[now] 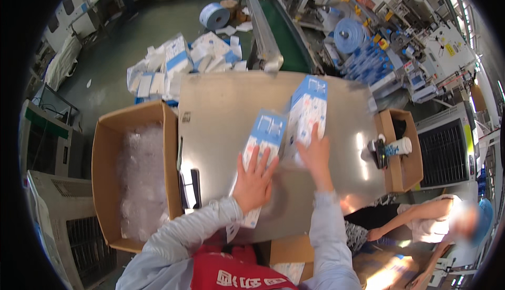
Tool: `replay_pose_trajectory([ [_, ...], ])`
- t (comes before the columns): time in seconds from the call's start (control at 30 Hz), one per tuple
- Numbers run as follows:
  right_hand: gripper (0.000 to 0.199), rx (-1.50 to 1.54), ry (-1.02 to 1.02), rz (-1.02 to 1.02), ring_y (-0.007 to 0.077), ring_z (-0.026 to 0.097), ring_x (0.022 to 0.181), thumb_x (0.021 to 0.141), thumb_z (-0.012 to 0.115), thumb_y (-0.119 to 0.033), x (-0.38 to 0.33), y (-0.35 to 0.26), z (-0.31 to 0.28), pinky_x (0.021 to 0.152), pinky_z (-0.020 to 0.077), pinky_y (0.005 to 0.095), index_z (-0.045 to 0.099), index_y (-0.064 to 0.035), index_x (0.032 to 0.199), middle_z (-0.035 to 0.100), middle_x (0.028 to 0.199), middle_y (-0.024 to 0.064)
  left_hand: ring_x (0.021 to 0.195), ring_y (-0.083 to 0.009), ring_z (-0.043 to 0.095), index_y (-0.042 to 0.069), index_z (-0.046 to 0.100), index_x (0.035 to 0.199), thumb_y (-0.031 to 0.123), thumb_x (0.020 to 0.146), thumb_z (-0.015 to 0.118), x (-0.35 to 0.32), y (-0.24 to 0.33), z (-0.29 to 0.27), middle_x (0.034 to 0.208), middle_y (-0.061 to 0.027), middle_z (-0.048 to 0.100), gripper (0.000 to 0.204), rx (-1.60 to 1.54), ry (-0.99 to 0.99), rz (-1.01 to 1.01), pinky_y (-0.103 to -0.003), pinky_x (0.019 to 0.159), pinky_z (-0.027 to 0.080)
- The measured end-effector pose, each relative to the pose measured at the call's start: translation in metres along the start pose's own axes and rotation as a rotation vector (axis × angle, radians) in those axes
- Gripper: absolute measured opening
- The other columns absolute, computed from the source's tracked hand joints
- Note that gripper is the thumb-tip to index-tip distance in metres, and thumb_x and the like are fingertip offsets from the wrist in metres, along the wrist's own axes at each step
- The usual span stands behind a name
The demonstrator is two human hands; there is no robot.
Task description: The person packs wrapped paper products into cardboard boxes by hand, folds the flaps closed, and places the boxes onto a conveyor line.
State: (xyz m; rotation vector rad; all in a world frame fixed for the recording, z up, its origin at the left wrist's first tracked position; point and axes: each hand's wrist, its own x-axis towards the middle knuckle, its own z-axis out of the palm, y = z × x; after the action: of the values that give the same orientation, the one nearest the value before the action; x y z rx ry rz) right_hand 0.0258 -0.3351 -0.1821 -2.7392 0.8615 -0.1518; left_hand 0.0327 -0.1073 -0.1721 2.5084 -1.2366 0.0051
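Two long white cartons with blue ends lie side by side, slanted, on the metal table (210, 100). My left hand (254, 186) rests on the nearer left carton (269, 124), fingers spread across its printed face; the carton's near end shows below the palm. At the right carton (309, 98), which reaches farther toward the table's back edge, my right hand (317, 159) touches the near end with the index finger stretched out and the thumb apart. What lies under the right palm is hidden.
An open cardboard box (171, 158) of clear plastic pieces stands left of the table, beside a dark flat device (193, 187). On the right, a smaller box (394, 177) has a tape dispenser (380, 152) at its edge. Crumpled packaging (179, 61) and a conveyor (281, 29) lie beyond; a co-worker (431, 221) is at right.
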Motion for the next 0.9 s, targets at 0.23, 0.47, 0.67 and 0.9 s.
replay_pose_trajectory([
  [0.23, 0.067, 0.782, -0.051, -0.007, 0.0344, 0.038, 0.127, 0.094, 0.049, -0.023, -0.195, 0.0, 0.027, 0.104, 0.0306, 0.0406, 0.013, 0.0035, 0.144, 0.033, 0.14, 0.025, 0.139, -0.0407, 0.011, 0.006, 0.035, 0.14, 0.035, 0.088, 0.048, -0.027, 0.013, -0.002, 0.15, -0.0197, 0.019, 0.06, -0.08, 0.009, 0.027, -0.066, 0.103, 0.011],
  [0.47, 0.055, 1.072, -0.128, 0.039, 0.0268, 0.038, 0.127, 0.096, 0.041, -0.014, -0.183, -0.009, 0.028, 0.105, 0.0287, 0.0363, 0.017, 0.0054, 0.142, 0.035, 0.14, 0.0196, 0.139, -0.0422, 0.012, 0.006, 0.035, 0.14, 0.036, 0.09, 0.046, -0.041, 0.015, 0.001, 0.149, -0.0207, 0.02, 0.059, -0.041, 0.05, 0.015, -0.066, 0.102, 0.011],
  [0.67, 0.052, 1.016, -0.172, 0.0, 0.0256, 0.039, 0.125, 0.096, 0.041, -0.014, -0.167, -0.008, 0.03, 0.104, 0.0306, 0.0352, 0.021, 0.0049, 0.14, 0.037, 0.138, 0.0199, 0.138, -0.043, 0.012, 0.011, 0.035, 0.141, 0.038, 0.091, 0.045, -0.038, 0.01, 0.004, 0.149, -0.0207, 0.022, 0.057, -0.035, 0.064, -0.036, -0.067, 0.101, 0.013],
  [0.9, 0.057, 1.053, -0.244, 0.056, 0.0226, 0.042, 0.123, 0.095, 0.05, -0.021, -0.146, -0.002, 0.034, 0.102, 0.0333, 0.0356, 0.026, 0.005, 0.139, 0.043, 0.134, 0.0174, 0.138, -0.044, 0.013, 0.021, 0.036, 0.141, 0.038, 0.091, 0.047, -0.04, 0.009, -0.001, 0.148, -0.021, 0.023, 0.055, -0.105, 0.046, -0.042, -0.07, 0.1, 0.013],
])
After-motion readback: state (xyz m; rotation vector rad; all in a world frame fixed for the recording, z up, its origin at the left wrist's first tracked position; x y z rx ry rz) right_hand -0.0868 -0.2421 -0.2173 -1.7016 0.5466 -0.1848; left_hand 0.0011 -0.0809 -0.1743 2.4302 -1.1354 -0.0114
